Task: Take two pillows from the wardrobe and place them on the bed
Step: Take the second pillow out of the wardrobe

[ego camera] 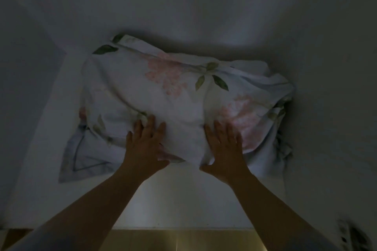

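Observation:
A white pillow [177, 96] printed with pink flowers and green leaves lies on a pale shelf [183, 201] inside the dim wardrobe, pushed against the back wall. My left hand [145, 144] lies flat on the pillow's near edge with straight, spread fingers. My right hand [223, 146] lies flat beside it in the same way, thumb under the cloth's near fold. A second piece of the same cloth, with a grey line border [85, 159], sticks out at the lower left; I cannot tell whether it belongs to another pillow.
The wardrobe's white walls close in on the left [30, 87] and right [326, 108]. The shelf's front edge [183, 228] runs below my forearms, with a yellowish wooden surface [183, 240] under it.

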`<state>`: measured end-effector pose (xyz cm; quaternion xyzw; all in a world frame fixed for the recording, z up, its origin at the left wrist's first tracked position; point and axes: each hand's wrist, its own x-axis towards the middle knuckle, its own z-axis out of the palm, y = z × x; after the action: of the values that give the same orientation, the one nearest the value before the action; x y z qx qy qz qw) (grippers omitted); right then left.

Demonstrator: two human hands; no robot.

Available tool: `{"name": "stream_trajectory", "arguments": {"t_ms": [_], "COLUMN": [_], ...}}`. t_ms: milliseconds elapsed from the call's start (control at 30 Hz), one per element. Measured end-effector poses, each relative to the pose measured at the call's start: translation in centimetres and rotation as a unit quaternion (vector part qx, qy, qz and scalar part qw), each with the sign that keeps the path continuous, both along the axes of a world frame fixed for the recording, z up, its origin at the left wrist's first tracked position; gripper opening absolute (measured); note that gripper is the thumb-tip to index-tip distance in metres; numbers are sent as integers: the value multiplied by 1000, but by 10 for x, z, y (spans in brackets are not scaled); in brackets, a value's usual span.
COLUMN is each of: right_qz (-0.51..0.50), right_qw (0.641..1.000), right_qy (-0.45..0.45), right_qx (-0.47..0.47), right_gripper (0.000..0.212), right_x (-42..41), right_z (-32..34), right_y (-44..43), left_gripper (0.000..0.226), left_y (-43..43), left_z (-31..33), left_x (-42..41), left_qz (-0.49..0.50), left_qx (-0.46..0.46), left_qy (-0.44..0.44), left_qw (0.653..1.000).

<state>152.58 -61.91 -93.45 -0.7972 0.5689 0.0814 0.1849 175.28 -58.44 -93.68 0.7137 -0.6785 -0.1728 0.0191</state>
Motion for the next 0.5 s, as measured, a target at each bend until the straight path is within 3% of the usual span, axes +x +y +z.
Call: {"name": "stream_trajectory", "arguments": {"t_ms": [233, 400, 500], "right_qz": [29, 20, 2], "right_qw": [997, 996, 998], "right_qy": [71, 70, 6], "right_qx": [6, -47, -62], "right_gripper": [131, 98, 65], "right_x": [9, 15, 18], "right_z": [-46, -57, -54], "right_y": [-31, -43, -51], "left_gripper": [108, 109, 106], "left_y": [-31, -44, -48], "left_z": [-48, -56, -54], "left_x": [7, 9, 8], "left_qz": [-7, -12, -9], "left_qx": [5, 8, -2], "left_qy": [0, 10, -1], "left_qw": [1000, 1000, 1000]}}
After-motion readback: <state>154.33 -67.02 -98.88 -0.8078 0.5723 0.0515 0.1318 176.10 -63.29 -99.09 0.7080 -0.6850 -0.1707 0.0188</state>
